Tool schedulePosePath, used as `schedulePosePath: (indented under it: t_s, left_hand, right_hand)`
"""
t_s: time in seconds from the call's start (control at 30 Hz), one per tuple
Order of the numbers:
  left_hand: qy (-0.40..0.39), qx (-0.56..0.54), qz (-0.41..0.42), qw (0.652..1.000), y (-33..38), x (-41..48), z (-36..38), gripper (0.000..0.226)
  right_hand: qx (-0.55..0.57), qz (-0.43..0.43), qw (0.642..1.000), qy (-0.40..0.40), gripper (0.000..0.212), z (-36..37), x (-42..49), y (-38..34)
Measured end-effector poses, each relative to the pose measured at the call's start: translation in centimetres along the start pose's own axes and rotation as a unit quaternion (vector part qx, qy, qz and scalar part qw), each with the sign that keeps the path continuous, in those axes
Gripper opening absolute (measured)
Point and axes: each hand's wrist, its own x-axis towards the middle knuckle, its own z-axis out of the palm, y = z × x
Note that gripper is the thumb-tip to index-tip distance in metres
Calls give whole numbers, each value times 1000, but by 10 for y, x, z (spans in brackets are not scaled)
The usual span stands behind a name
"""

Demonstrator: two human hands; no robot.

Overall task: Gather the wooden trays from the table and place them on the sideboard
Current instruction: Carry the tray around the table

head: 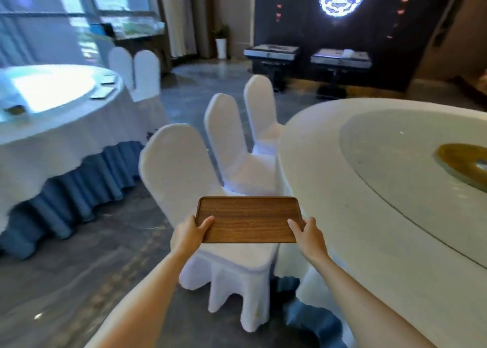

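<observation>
A brown wooden tray (247, 218) is held level in front of me, above a white-covered chair. My left hand (190, 233) grips its left short edge, thumb on top. Its right short edge is held the same way by my right hand (308, 235). The tray is bare. On the far round table (66, 126) at the left lie several flat dark items (104, 92) that may be trays; blur hides their detail.
A large round table (355, 215) with a glass turntable (411, 157) fills the right side. Three white-covered chairs (226, 142) stand along its left edge. Two dark stands (271, 52) line the dark back wall. Grey floor lies open between the tables.
</observation>
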Motion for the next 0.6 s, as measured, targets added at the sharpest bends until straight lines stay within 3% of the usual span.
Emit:
schedulePosePath:
  t_s: [0.3,0.6]
  left_hand:
    - [106,24,-134,985,-140,-8,-135,47]
    - [174,15,-204,963,-228,25,-205,50]
  right_hand:
    - [-6,-106,988,-109,47,148,-36,-119]
    - [-22,-180,964,-195,44,265,-17,-210]
